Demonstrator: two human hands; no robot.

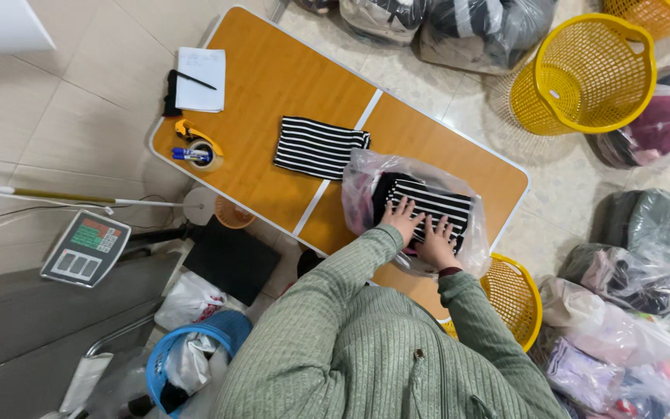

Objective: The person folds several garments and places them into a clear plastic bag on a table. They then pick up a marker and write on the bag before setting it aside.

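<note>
We have the clear plastic bag [366,182] of clothes on the right half of the orange folding table [273,77], near its front edge. On top of the pile lies a folded black-and-white striped garment [437,203], directly under both our hands; its long axis runs left-right across the table, stripes following it. A second striped garment [316,146] lies flat just left of the bag. Left hand [403,218] and right hand [438,240] lie side by side, palms down, fingers spread flat on the stripes, gripping nothing. Both forearms in green ribbed sleeves angle in from below.
</note>
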